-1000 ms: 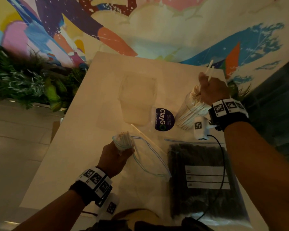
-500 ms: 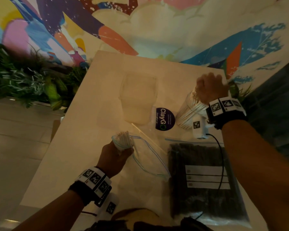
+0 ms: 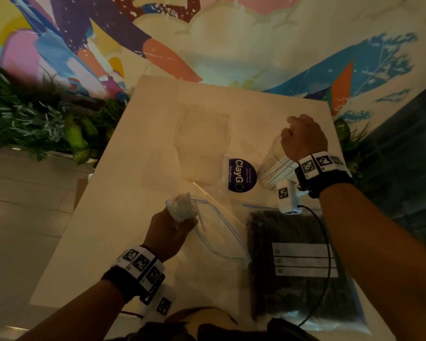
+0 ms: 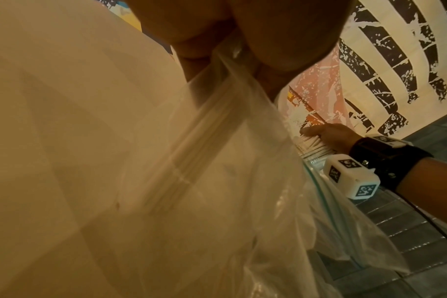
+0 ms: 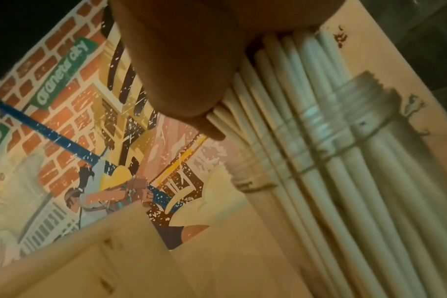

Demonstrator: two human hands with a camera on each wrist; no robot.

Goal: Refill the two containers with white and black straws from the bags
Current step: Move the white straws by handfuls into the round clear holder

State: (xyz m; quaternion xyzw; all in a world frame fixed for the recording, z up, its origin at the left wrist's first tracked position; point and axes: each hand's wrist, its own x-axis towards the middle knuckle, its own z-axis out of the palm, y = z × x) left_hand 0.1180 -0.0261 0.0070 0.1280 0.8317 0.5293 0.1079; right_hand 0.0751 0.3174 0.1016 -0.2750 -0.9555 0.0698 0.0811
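White straws [image 3: 277, 168] filling jar [image 3: 272, 163] near table's [image 3: 123, 193] far right corner, right hand [image 3: 303, 140] pressing tops; left hand [image 3: 169, 232] clamping open bag [image 3: 219, 232]; black straws [image 3: 298, 262] untouched.

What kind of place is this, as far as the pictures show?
Probably a café or food court seating area, though I cannot be sure. A painted mural covers the wall, a planter of greenery runs beside the table, and a "ClayGO" sticker lies near the jar of white straws.

We could not see the right hand's [image 3: 303, 139] fingertips; its back hid the jar's [image 3: 272, 166] mouth. The black straw bag [image 3: 303, 267] was cut off at the frame's bottom edge, its label [image 3: 305, 260] too small to read.
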